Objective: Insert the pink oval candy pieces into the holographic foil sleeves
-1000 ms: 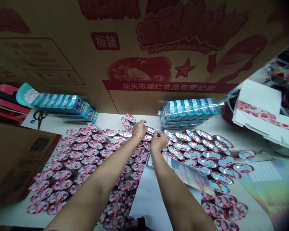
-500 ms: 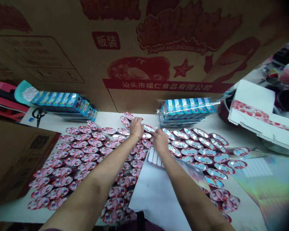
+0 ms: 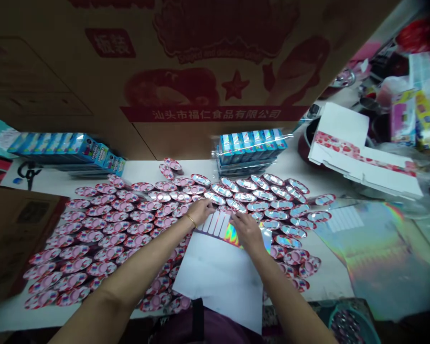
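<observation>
White sheet (image 3: 218,272) on the desk (image 3: 143,167)
Left hand (image 3: 200,211) and right hand (image 3: 248,233) lie open on its top edge, beside pink packs (image 3: 103,239).

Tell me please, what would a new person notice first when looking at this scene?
Most striking are the many pink oval pieces laid in rows on the left, and the silvery ovals on the right. Between them, the left hand and right hand are on a white sheet with rainbow foil. A large brown carton printed in red fills the top.
</observation>
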The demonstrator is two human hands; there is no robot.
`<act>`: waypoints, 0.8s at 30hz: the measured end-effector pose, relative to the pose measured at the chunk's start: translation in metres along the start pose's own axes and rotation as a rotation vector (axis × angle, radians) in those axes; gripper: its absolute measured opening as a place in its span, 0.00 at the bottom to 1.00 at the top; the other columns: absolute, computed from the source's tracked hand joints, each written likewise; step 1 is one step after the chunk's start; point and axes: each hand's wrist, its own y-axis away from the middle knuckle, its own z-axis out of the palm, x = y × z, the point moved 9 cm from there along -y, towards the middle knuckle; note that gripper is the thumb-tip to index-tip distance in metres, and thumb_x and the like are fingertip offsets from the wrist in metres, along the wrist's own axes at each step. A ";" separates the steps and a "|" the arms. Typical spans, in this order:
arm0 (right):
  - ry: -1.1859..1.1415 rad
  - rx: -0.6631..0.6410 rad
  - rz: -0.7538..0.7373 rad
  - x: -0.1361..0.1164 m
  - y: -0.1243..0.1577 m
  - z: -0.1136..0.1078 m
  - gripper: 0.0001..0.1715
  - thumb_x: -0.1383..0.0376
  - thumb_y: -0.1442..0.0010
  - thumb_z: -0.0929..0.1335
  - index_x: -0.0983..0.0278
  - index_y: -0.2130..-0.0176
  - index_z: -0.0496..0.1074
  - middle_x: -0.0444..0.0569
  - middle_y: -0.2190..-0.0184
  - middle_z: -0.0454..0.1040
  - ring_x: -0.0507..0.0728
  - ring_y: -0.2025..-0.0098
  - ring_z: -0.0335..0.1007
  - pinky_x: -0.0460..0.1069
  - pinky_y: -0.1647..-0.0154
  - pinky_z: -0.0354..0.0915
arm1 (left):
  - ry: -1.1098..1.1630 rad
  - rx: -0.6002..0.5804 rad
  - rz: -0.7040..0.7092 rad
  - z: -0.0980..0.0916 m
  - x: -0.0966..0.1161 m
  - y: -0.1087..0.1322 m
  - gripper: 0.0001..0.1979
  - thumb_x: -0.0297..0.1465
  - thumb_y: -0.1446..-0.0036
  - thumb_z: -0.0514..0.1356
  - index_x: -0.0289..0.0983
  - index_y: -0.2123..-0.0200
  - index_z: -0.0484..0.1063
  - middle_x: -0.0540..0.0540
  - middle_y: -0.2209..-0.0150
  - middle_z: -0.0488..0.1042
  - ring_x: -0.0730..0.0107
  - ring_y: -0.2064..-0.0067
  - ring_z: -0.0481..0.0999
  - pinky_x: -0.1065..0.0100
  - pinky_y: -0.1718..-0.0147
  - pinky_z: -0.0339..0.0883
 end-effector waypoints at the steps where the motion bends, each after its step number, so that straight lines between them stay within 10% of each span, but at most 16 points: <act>1: -0.016 0.028 -0.018 -0.001 0.005 -0.001 0.15 0.65 0.41 0.61 0.62 0.54 0.68 0.52 0.62 0.71 0.55 0.61 0.64 0.50 0.59 0.61 | 0.031 0.011 -0.017 0.000 -0.003 0.003 0.06 0.33 0.50 0.56 0.37 0.73 0.69 0.50 0.71 0.72 0.71 0.66 0.69 0.71 0.66 0.60; 13: -0.504 -0.042 0.127 -0.015 0.003 -0.002 0.08 0.64 0.44 0.62 0.61 0.68 0.71 0.50 0.63 0.71 0.56 0.58 0.65 0.55 0.55 0.61 | -0.064 0.127 -0.094 -0.008 -0.016 0.042 0.06 0.34 0.48 0.55 0.38 0.71 0.68 0.49 0.71 0.71 0.70 0.66 0.69 0.70 0.65 0.60; 19: -1.235 0.132 0.685 0.014 0.005 0.001 0.07 0.62 0.49 0.67 0.63 0.74 0.68 0.46 0.69 0.69 0.52 0.65 0.65 0.49 0.62 0.62 | -0.336 0.192 0.008 -0.014 -0.006 0.054 0.07 0.29 0.48 0.54 0.38 0.66 0.71 0.42 0.60 0.69 0.62 0.56 0.66 0.62 0.56 0.58; 24: -1.657 0.268 1.034 0.027 0.021 0.021 0.10 0.62 0.56 0.71 0.64 0.73 0.68 0.40 0.78 0.66 0.48 0.75 0.61 0.46 0.71 0.60 | 0.102 0.023 0.070 0.011 0.015 0.044 0.13 0.25 0.46 0.50 0.38 0.62 0.72 0.45 0.62 0.73 0.68 0.59 0.69 0.67 0.56 0.59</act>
